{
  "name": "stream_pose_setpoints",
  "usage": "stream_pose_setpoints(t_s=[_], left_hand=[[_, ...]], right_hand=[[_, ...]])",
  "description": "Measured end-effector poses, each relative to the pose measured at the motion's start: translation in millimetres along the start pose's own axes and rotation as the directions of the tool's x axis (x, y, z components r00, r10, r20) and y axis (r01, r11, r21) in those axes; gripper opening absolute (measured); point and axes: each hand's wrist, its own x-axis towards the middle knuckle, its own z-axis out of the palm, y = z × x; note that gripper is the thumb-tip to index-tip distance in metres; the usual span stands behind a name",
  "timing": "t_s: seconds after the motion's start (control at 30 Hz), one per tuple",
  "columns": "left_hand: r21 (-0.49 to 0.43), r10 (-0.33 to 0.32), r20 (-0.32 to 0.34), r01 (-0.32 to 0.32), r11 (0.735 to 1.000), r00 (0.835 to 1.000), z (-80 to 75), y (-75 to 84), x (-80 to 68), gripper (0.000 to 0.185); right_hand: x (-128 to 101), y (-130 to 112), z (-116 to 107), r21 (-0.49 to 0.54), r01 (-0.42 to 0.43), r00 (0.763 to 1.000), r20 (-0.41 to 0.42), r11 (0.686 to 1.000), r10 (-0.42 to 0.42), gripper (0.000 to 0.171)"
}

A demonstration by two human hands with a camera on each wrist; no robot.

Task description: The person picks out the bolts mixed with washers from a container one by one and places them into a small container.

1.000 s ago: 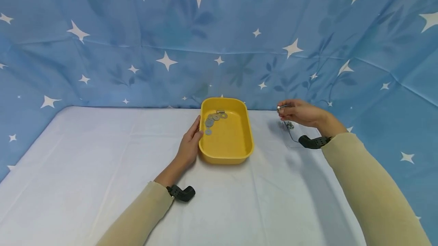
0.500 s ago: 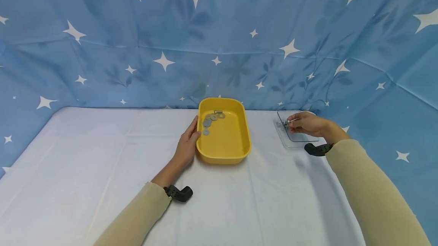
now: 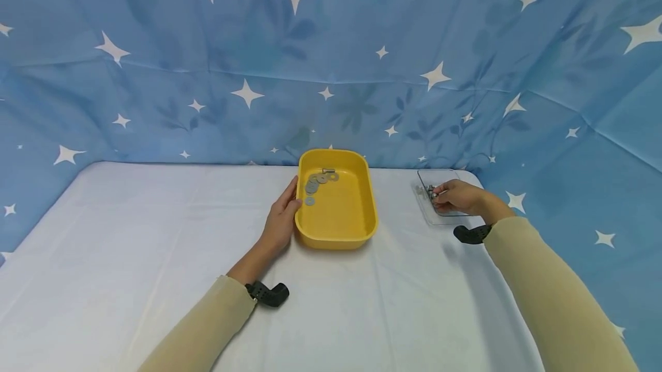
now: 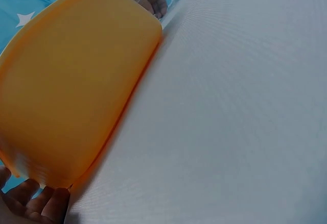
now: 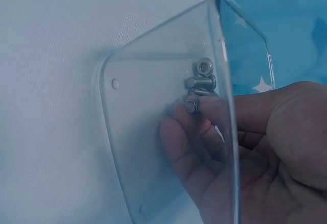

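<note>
Grip of the right hand (image 3: 455, 196) pinches a small bolt (image 5: 193, 104) inside the clear tray (image 3: 427, 211), far right on the counter (image 3: 155, 257). Left hand (image 3: 281, 219), fingers straight, steadies the yellow tub (image 3: 362, 228) holding washers (image 3: 312, 187), lying leftward.

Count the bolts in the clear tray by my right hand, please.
3 bolts show in the clear tray, bunched by the right hand's fingertips: one farthest, one in the middle, one at the fingertips. The fingers may hide more.
</note>
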Motion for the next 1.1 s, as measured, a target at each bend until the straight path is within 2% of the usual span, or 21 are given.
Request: stream_pose_setpoints(t_s=[0.37, 0.53, 0.73, 1.1], left_hand=[[-0.009, 0.003, 0.013, -0.003, 1.0, 1.0, 2.2, 0.1, 0.5, 0.058], [0.014, 0.027, -0.004, -0.027, 1.0, 1.0, 2.6, 0.7, -0.2, 0.058], [-0.001, 0.018, 0.006, -0.018, 1.0, 1.0, 3.6, 2.3, 1.3, 0.059], [0.019, 0.017, -0.008, -0.017, 1.0, 1.0, 2.2, 0.9, 0.6, 0.058]], right_hand=[[-1.0, 2.3, -0.2, -0.058, -0.005, 0.996, -0.087, 0.998, 0.0, 0.039], [-1.6, 0.7, -1.9, -0.054, 0.015, 0.997, -0.078, 0.998, -0.019, 0.037], [-1.3, 0.1, -3.6, -0.048, -0.007, 0.997, -0.077, 0.999, 0.004, 0.03], [-0.8, -0.9, -4.2, -0.059, -0.003, 0.998, -0.067, 0.998, -0.001, 0.036]])
